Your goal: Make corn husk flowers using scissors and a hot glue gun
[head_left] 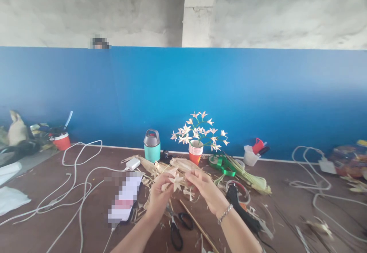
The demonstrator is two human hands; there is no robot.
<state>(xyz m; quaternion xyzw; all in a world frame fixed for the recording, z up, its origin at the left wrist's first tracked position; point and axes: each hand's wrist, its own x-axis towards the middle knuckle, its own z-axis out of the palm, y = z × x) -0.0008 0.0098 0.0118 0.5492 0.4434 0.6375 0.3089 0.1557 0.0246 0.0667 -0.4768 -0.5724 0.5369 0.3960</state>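
I'm watching through the head camera as the left hand (161, 191) is pinching a pale flower (177, 182) over the worktop (96, 207), between its far and near edges. The right hand (203, 187) is hovering just beside it, fingers curled; I can't tell whether they're grasping anything. Black-handled scissors (173, 216) are lying toward the near edge, while a paper cup (195, 154) is holding blossoms (186, 129) along the far edge.

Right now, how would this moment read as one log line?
left hand: pinching pale star-shaped flower; right hand: beside it, contact unclear; below: black-handled scissors; behind: paper-cup stack holding blossom sprays
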